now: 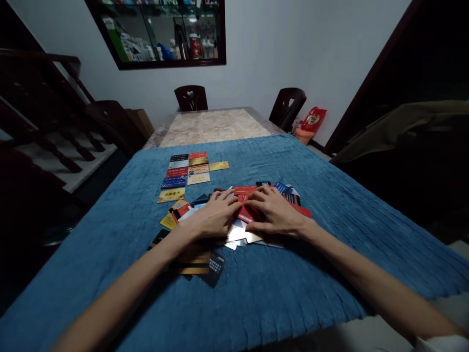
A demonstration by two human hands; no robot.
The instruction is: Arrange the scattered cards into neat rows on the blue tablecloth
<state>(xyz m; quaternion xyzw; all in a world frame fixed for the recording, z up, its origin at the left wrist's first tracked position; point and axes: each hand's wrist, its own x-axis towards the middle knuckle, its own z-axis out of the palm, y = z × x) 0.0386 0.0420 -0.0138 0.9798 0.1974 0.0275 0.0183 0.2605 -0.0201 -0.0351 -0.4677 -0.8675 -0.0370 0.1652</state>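
Note:
A loose pile of plastic cards in many colours lies under and around both hands. My left hand [216, 213] rests on the pile's middle, its fingers spread and bent over the cards. Close beside it, my right hand [273, 211] lies on the pile with fingers apart, touching a red card [246, 213] between the hands. Below them a white card [237, 231] catches the light. Beneath my left forearm are a gold-brown card [196, 261] and a black card [214, 268]. What lies under the palms is hidden.
Farther up, several cards stand in two overlapping columns, with a yellow card [171, 195] at the lower end and another gold card [219, 166] to the right. A blue cloth [330, 274] covers the near table; bare patterned tabletop [220, 124] shows beyond. Chairs [287, 107] surround it.

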